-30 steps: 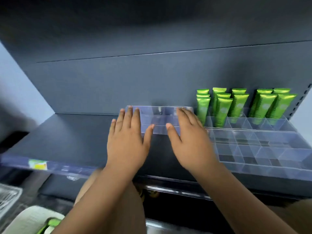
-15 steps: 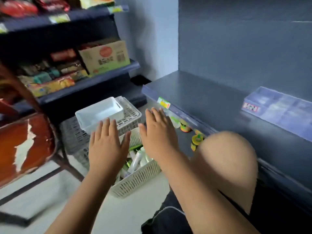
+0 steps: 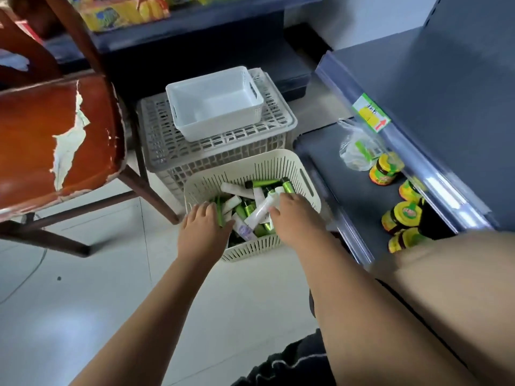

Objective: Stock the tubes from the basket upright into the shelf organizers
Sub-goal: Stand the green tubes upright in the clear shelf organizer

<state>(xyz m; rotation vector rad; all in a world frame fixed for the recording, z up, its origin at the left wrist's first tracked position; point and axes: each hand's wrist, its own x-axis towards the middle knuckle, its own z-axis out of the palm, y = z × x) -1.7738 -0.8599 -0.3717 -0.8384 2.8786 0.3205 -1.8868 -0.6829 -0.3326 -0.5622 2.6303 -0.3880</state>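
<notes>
Hands now down in basket [image 3: 245, 167], no longer above it; view tipped down too. Right hand [image 3: 292, 215]: fingers curled round white tube [image 3: 259, 211], thumb beneath, likely to lift it clear of pile. Left hand [image 3: 204, 227]: fingers bent over green tubes [image 3: 220, 211] at basket's left side. Gripping or just sorting? Cannot tell. Tubes lie jumbled flat, so each needs turning upright. Basket on floor just beside lower shelf [image 3: 334, 162] holding jars [image 3: 386, 169] - short reach. Organizers out of view. White bin [image 3: 223, 126] sits on crate [image 3: 167, 151] behind.
</notes>
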